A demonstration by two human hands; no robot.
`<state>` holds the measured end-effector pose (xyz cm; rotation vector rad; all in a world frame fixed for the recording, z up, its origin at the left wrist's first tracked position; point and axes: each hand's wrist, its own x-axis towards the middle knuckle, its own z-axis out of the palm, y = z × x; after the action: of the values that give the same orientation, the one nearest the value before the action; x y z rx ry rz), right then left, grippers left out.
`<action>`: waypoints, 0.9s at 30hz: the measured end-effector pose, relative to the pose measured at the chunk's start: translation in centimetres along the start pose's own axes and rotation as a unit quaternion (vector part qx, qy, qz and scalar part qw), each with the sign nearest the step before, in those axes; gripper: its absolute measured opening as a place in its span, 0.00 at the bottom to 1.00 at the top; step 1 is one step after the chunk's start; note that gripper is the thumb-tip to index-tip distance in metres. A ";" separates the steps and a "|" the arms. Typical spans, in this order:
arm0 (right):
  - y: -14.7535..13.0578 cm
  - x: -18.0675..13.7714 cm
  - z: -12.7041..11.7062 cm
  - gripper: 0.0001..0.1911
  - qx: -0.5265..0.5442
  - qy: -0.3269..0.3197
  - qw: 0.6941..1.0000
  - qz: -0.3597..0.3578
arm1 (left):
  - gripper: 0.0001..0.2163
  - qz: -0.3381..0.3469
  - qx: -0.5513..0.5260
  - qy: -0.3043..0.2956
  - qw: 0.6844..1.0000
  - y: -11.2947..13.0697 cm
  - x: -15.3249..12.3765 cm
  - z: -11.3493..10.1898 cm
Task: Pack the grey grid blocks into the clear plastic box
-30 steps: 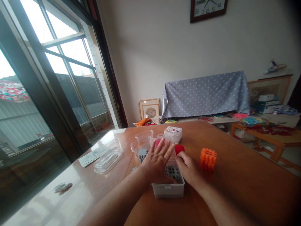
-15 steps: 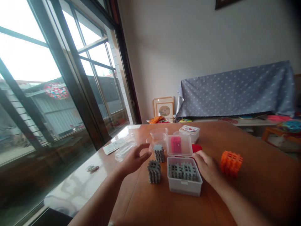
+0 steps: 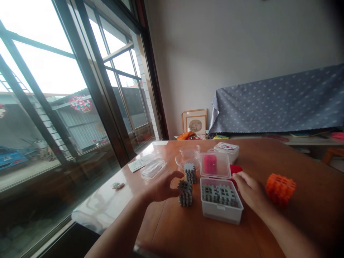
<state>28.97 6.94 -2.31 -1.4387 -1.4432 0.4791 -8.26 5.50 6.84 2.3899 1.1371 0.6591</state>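
- Dark grey upright stack of notched plastic pieces [image 3: 185, 195]: in the head view it stands on the brown wooden desk [image 3: 172, 233], just below the frame's centre, left of the open box.
- The left hand [image 3: 162, 188] is beside it at lower centre, thumb and forefinger spread, the grip apart around a gap; whether the thumb tip touches the stack cannot be told.
- A lighter grey notched plastic stack [image 3: 190, 173] stands just behind, nearer the frame's middle.
- Right of centre, a translucent rectangular plastic box [image 3: 221, 215] holds grey notched plastic pieces [image 3: 224, 193]; its clear lid [image 3: 215, 156] stands raised, and a pinkish-red block [image 3: 210, 165] shows through it.
- The right hand [image 3: 249, 188], right of the box, has its fingers bent close by a red piece [image 3: 235, 169]; whether its grip is clamped on anything cannot be told.
- An orange notched plastic stack [image 3: 281, 188] sits at lower right, well apart from the box.
- Clear plastic lids [image 3: 153, 169] lie left of centre.
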 end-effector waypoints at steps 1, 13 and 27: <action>0.0 0.0 0.0 0.23 0.000 -0.001 1.000 0.000 | 0.25 0.001 0.004 0.000 1.000 0.0 0.1 0.1; -2.0 -1.0 -0.5 0.22 0.021 0.006 1.000 -0.011 | 0.19 0.017 0.016 0.012 1.000 0.6 0.5 -0.5; -1.0 -0.2 0.0 0.22 0.020 0.017 0.999 -0.021 | 0.12 0.088 0.115 0.032 0.989 7.5 6.1 2.4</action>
<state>28.42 6.50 -1.55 -1.3762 -1.4273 0.4532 1.05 5.60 10.44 2.7059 1.0879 0.6985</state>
